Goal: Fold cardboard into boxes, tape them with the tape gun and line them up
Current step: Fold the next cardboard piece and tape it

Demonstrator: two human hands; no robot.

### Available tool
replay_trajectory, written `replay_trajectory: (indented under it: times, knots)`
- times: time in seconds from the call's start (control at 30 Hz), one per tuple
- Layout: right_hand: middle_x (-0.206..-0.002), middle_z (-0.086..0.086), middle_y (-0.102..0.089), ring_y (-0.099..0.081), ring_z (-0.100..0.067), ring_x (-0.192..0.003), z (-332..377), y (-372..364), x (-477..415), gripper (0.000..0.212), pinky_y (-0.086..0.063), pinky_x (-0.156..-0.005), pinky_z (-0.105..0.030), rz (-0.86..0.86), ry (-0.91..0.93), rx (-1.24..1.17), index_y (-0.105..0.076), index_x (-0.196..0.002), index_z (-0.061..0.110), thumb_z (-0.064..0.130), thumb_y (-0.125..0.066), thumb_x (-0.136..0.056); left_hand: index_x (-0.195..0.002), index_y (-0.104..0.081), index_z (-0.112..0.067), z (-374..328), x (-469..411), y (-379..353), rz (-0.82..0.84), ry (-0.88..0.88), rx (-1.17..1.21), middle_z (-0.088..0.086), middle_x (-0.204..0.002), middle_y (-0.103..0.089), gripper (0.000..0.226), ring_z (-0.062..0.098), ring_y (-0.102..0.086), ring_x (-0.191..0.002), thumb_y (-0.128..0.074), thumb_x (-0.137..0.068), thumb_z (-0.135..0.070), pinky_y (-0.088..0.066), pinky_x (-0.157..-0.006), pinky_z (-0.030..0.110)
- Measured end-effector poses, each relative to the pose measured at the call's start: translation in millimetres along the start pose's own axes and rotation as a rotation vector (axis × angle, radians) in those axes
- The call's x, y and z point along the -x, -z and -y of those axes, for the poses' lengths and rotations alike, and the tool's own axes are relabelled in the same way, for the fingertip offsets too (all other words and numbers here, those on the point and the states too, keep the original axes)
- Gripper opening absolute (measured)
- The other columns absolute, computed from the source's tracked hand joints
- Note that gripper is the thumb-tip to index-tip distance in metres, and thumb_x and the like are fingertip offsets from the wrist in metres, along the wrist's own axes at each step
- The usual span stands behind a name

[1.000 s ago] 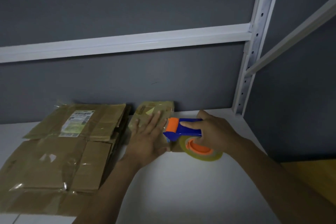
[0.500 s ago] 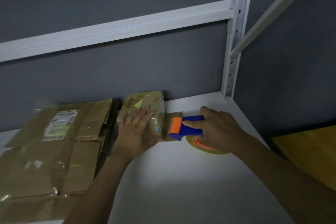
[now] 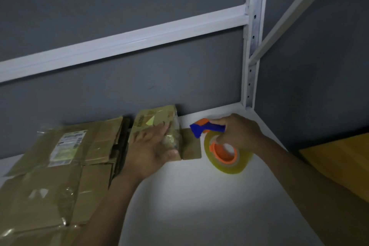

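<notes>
A small folded cardboard box [image 3: 155, 120] stands on the white table [image 3: 189, 195] against the grey wall. My left hand [image 3: 153, 146] lies flat on its top, fingers straight, pressing it down. A flap [image 3: 191, 148] sticks out from the box's right side onto the table. My right hand [image 3: 237, 134] grips the blue and orange tape gun [image 3: 205, 129] just right of that flap, lifted and tilted. Its roll of clear yellowish tape [image 3: 227, 154] hangs below my fingers.
A stack of flattened cardboard sheets [image 3: 60, 166] with a shipping label lies at the left, touching the box. A white shelf upright [image 3: 253, 46] and a crossbar stand at the back right. A yellow surface [image 3: 339, 158] lies at the right edge.
My right hand has drawn the tape gun from over the box to the right, off its side, and tilted it up. My left hand stays on the box top.
</notes>
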State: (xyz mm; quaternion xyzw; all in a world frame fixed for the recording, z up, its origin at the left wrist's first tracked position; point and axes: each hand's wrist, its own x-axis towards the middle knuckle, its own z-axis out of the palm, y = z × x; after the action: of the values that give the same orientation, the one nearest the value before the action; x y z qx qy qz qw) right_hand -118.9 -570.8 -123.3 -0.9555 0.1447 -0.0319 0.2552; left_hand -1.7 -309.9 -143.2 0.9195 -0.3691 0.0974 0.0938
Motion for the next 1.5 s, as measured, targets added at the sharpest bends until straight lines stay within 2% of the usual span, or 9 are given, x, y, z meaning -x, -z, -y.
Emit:
replay_trajectory:
  times: [0.17, 0.3, 0.43, 0.63, 0.77, 1.07, 1.17, 1.3, 1.5]
  knots:
    - [-0.091, -0.004, -0.073, -0.068, -0.023, -0.089, -25, -12, -2, 0.027, -0.054, -0.09, -0.044, 0.123, -0.187, -0.597, -0.073, -0.091, 0.021, 0.016, -0.082, -0.066, -0.145, -0.039, -0.035, 10, -28, 10, -0.109, 0.111, 0.054, -0.002, -0.149, -0.044, 0.083, 0.025, -0.033, -0.139, -0.007, -0.08, -0.075, -0.025, -0.109, 0.047]
    - [-0.076, -0.004, -0.069, -0.066, -0.02, -0.073, -36, -23, -10, 0.017, -0.052, -0.069, -0.03, 0.064, -0.264, -0.349, -0.071, -0.08, 0.015, 0.03, -0.076, -0.074, -0.146, -0.029, -0.046, 11, -27, 1, 0.025, 0.192, 0.003, -0.014, -0.159, -0.021, 0.086, 0.016, -0.008, -0.148, 0.007, -0.073, -0.075, -0.019, -0.114, 0.046]
    - [-0.07, -0.003, -0.06, -0.058, -0.019, -0.069, 3, -41, -19, 0.023, -0.04, -0.061, -0.026, -0.34, -0.116, -0.168, -0.056, -0.068, 0.014, 0.019, -0.055, -0.09, -0.146, -0.024, -0.05, 8, -22, 0, 0.031, 0.22, -0.017, -0.017, -0.159, -0.019, 0.084, 0.017, -0.01, -0.147, 0.009, -0.072, -0.074, -0.02, -0.114, 0.044]
    - [-0.103, -0.008, -0.064, -0.065, -0.021, -0.093, 72, -66, -26, 0.026, -0.056, -0.079, -0.031, 0.327, -0.357, -1.179, -0.055, -0.107, 0.014, 0.037, -0.053, -0.096, -0.146, -0.025, -0.05, 10, -20, -4, 0.016, 0.22, -0.051, -0.015, -0.158, -0.021, 0.084, 0.02, -0.016, -0.146, 0.009, -0.073, -0.073, -0.026, -0.113, 0.042]
    - [-0.088, -0.01, -0.058, -0.051, -0.016, -0.071, 66, -67, -37, 0.02, -0.048, -0.067, -0.029, 0.225, -0.344, -1.564, -0.056, -0.106, 0.018, 0.006, -0.06, -0.091, -0.146, -0.023, -0.051, 9, -17, -5, -0.002, 0.205, -0.063, -0.016, -0.158, -0.02, 0.08, 0.02, -0.016, -0.146, 0.008, -0.075, -0.072, -0.029, -0.111, 0.043]
    - [-0.087, -0.007, -0.059, -0.055, -0.015, -0.068, 73, -113, -31, 0.011, -0.049, -0.056, -0.024, 0.116, -0.53, -1.144, -0.059, -0.102, 0.011, 0.008, -0.056, -0.093, -0.147, -0.017, -0.051, 11, -18, -7, 0.012, 0.203, -0.077, -0.017, -0.159, -0.017, 0.093, 0.017, -0.013, -0.147, 0.023, -0.069, -0.08, -0.027, -0.111, 0.042]
    - [-0.099, -0.002, -0.058, -0.06, -0.017, -0.089, 79, -115, -29, 0.007, -0.056, -0.079, -0.036, -0.221, -0.326, -1.035, -0.049, -0.102, 0.027, 0.023, -0.045, -0.099, -0.147, -0.017, -0.051, 6, -19, -4, 0.022, 0.212, -0.063, -0.018, -0.159, -0.015, 0.092, 0.017, -0.009, -0.147, 0.021, -0.068, -0.081, -0.025, -0.112, 0.041]
    - [-0.116, 0.002, -0.052, -0.053, -0.017, -0.109, 95, -105, -32, 0.033, -0.046, -0.084, -0.026, -0.025, -0.217, -1.109, -0.044, -0.124, 0.028, 0.047, -0.028, -0.101, -0.147, -0.018, -0.051, -1, -15, 1, 0.06, 0.237, -0.036, -0.018, -0.159, -0.013, 0.084, 0.017, -0.007, -0.147, 0.011, -0.072, -0.074, -0.02, -0.114, 0.041]
    - [-0.141, 0.004, -0.044, -0.046, -0.012, -0.124, 66, -115, -35, 0.048, -0.047, -0.101, -0.032, -0.168, 0.067, -0.671, -0.034, -0.144, 0.028, 0.015, -0.046, -0.099, -0.141, -0.046, -0.027, 9, -17, 14, -0.028, 0.222, 0.261, -0.002, -0.143, -0.049, 0.06, 0.018, -0.041, -0.133, -0.032, -0.094, -0.061, -0.032, -0.105, 0.028]
